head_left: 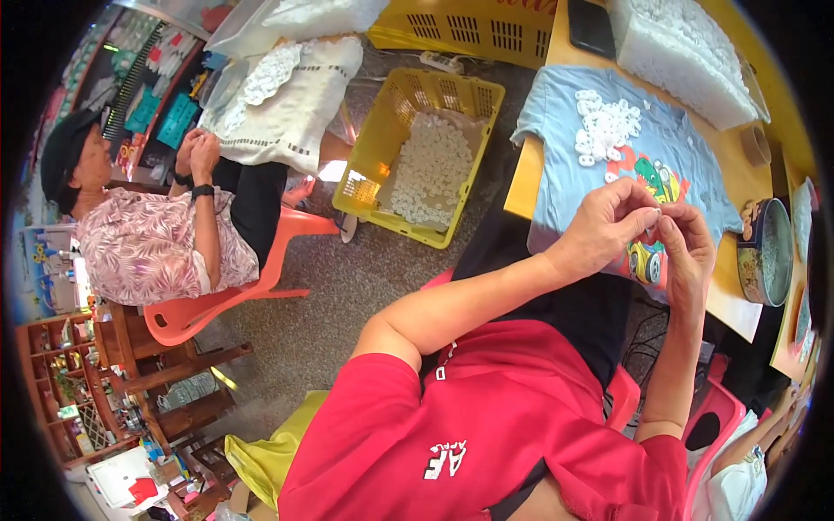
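A red shirt (434, 417) fills the lower centre of the frame. Beyond it, right of centre, the left hand (612, 217) and right hand (691, 247) meet, thumbs and forefingers bent together at the tips; whether they are clamped on a piece I cannot tell.

Just above, at upper right, white pieces (610, 120) lie loosely heaped on a blue T-shirt (560, 100) spread over a yellow table (524, 182). They are small, glossy and rounded, some elongated with two holes; their long axes point every way. The hands cover part of the T-shirt's cartoon print (653, 178).

A round tin (763, 252) stands at the right, with a brown ring (756, 145) above it. A bulky white-filled bag (686, 56) and dark phone (592, 28) lie at the top right. A yellow crate (349, 204), upper centre, holds more white pieces. At left, a seated co-worker (156, 234) has both hands together beside a pale cloth (321, 108).
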Available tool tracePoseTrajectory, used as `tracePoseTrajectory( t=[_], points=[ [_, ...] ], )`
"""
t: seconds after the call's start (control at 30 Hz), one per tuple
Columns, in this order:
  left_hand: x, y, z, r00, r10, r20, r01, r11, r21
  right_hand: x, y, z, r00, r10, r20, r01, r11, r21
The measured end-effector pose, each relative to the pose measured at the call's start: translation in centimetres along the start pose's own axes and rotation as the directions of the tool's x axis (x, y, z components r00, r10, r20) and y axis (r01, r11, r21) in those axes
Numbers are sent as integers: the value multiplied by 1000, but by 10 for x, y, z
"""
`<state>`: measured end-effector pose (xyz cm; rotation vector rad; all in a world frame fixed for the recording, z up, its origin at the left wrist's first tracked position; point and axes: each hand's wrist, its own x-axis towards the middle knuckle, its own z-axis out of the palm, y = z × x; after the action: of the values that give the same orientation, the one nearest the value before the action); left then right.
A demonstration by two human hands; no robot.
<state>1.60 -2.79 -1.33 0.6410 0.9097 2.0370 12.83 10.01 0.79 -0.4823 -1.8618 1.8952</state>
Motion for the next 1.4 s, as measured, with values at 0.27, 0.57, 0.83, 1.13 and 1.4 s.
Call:
tracePoseTrajectory(
  t=[0.27, 0.57, 0.83, 1.13, 1.4],
  points=[
    [12, 2, 9, 999, -23, 46, 21, 999, 40, 5, -4, -8, 996, -76, -37, 77, 997, 27],
    [18, -4, 15, 998, -18, 56, 15, 999, 49, 0, -3, -11, 989, -104, -106, 99, 994, -51],
    [32, -8, 13, 998, -63, 24, 58, 987, 148, 5, 1, -20, 980, -157, -126, 127, 967, -221],
    [39, -13, 9, 996, -78, 44, 70, 986, 154, 12, 4, -28, 976, -173, -132, 147, 971, -187],
    [38, -19, 7, 988, -123, 94, 111, 987, 119, 9, -1, -37, 977, -166, -134, 122, 949, -291]
  ],
)
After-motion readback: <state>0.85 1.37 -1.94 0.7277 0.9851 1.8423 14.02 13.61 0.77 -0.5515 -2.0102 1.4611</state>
